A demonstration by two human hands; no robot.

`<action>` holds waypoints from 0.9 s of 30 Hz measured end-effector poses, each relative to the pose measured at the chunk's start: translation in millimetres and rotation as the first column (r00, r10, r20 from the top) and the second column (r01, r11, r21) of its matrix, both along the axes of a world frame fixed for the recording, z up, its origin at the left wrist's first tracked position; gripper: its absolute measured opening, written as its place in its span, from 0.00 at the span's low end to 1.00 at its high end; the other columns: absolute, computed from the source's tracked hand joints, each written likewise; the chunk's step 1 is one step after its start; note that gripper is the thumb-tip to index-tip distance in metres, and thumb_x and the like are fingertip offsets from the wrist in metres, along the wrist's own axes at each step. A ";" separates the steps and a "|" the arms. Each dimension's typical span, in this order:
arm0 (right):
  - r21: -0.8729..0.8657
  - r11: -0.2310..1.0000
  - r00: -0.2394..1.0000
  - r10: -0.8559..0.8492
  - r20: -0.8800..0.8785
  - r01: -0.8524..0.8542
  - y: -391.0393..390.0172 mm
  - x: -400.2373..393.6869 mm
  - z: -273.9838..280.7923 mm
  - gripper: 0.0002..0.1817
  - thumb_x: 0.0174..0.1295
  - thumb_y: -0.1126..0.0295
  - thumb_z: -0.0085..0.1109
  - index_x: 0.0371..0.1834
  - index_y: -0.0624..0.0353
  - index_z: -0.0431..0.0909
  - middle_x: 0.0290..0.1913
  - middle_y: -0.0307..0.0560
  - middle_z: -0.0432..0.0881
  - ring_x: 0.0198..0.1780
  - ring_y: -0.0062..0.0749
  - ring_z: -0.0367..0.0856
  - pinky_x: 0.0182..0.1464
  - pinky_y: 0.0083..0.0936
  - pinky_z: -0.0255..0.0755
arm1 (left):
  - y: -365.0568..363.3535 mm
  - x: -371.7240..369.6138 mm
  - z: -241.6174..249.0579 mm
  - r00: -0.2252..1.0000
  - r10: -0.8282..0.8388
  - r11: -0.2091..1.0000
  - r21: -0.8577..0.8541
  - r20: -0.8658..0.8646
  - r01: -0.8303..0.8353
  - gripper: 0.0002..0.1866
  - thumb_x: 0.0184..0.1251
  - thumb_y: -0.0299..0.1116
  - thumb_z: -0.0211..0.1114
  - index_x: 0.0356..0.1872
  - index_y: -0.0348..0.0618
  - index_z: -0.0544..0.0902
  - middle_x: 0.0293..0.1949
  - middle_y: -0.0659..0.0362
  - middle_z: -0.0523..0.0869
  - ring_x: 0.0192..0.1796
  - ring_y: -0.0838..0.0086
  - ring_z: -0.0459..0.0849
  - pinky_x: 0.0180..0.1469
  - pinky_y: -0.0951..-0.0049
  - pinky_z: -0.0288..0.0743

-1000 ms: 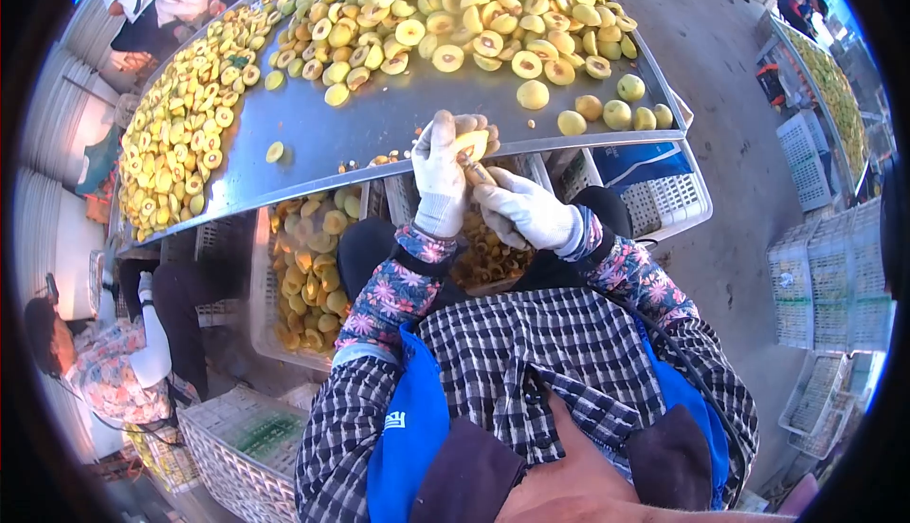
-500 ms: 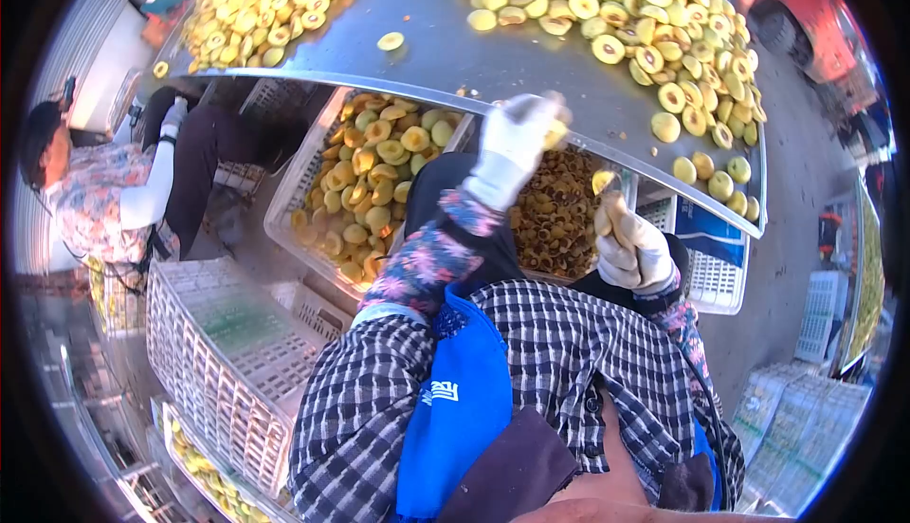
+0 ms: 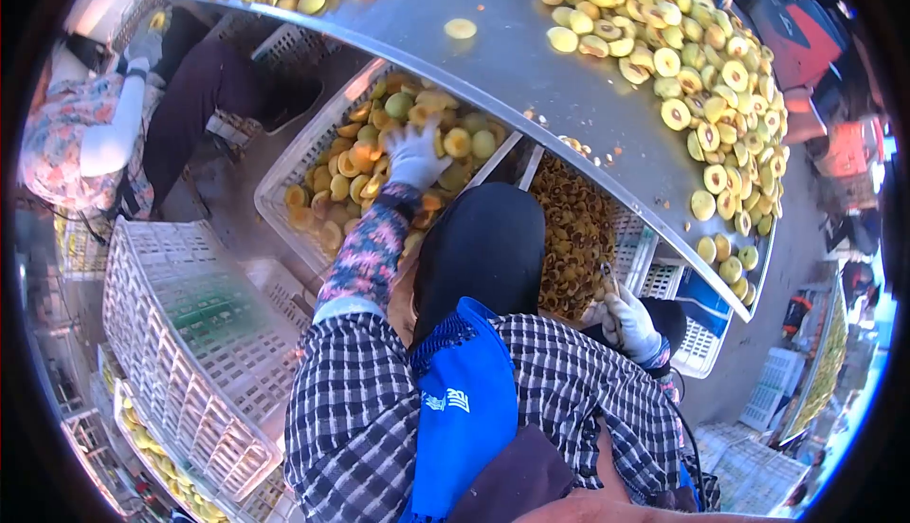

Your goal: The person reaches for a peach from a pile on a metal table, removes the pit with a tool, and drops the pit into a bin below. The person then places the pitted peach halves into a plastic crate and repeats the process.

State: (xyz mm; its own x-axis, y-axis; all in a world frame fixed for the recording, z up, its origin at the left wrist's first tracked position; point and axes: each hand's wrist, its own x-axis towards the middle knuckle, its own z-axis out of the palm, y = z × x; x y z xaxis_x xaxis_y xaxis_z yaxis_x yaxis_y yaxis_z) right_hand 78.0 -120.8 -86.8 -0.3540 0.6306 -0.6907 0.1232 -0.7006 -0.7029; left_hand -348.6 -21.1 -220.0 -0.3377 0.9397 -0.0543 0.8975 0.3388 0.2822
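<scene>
My left hand point(image 3: 417, 155), in a white glove, reaches over a crate point(image 3: 275, 202) heaped with yellow and orange stone-fruit halves point(image 3: 365, 155). Its fingers are spread at the top of the heap, beside a cut half. Lower right, my gloved right hand point(image 3: 633, 324) is held near my knee with its fingers closed. A thin dark edge shows among those fingers, but I cannot tell what it is. Between my hands sits a container of brown pits and scraps point(image 3: 573, 224). Above them slopes a metal table point(image 3: 531, 68) bearing piles of halved fruit point(image 3: 664, 35).
At left a person point(image 3: 95, 144) in a flowered top sits beside the table. An upright white plastic crate point(image 3: 180, 333) stands by my left elbow, with more fruit in a crate point(image 3: 161, 457) below it. Further crates point(image 3: 773, 385) and a red vehicle point(image 3: 815, 35) are at right.
My left hand has moved from the table edge down and left to the fruit crate, and its fingers have spread. My right hand has lowered; the yellow piece at its fingertips no longer shows.
</scene>
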 end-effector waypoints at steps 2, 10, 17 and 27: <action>-0.067 0.998 0.999 0.012 0.050 -0.009 0.9 -5.8 -2.3 0.11 0.70 0.63 0.50 0.51 0.51 0.66 0.24 0.36 0.71 0.16 0.16 0.63 0.14 0.13 0.56 | 28.6 7.6 -9.6 0.998 -0.058 0.998 0.033 0.036 0.056 0.47 0.44 0.52 0.72 0.68 0.51 0.64 0.64 0.47 0.68 0.65 0.48 0.65 0.65 0.42 0.54; -0.089 0.996 0.998 -0.001 0.069 0.007 3.0 -7.1 -29.5 0.12 0.69 0.61 0.52 0.48 0.52 0.66 0.23 0.36 0.71 0.15 0.16 0.63 0.14 0.13 0.56 | 75.8 -20.7 -22.2 0.940 -0.327 0.945 0.034 0.096 0.326 0.43 0.51 0.51 0.70 0.70 0.59 0.62 0.70 0.51 0.62 0.70 0.46 0.60 0.68 0.39 0.52; -0.107 0.994 0.985 0.054 0.163 -0.037 -8.5 4.0 -48.1 0.17 0.66 0.60 0.57 0.50 0.57 0.69 0.29 0.36 0.74 0.22 0.17 0.64 0.25 0.14 0.59 | -13.0 -76.7 -24.2 0.987 -0.162 0.987 -0.021 0.015 0.162 0.43 0.54 0.59 0.65 0.71 0.60 0.60 0.74 0.58 0.56 0.73 0.47 0.52 0.69 0.35 0.48; -0.122 0.981 0.974 0.166 0.154 -0.148 5.4 -20.0 -51.1 0.11 0.66 0.59 0.55 0.38 0.52 0.68 0.21 0.34 0.69 0.22 0.20 0.66 0.25 0.18 0.61 | -132.8 -53.0 17.2 0.987 0.150 0.891 -0.441 0.052 -0.113 0.34 0.59 0.58 0.61 0.66 0.56 0.71 0.75 0.63 0.53 0.72 0.54 0.60 0.68 0.43 0.56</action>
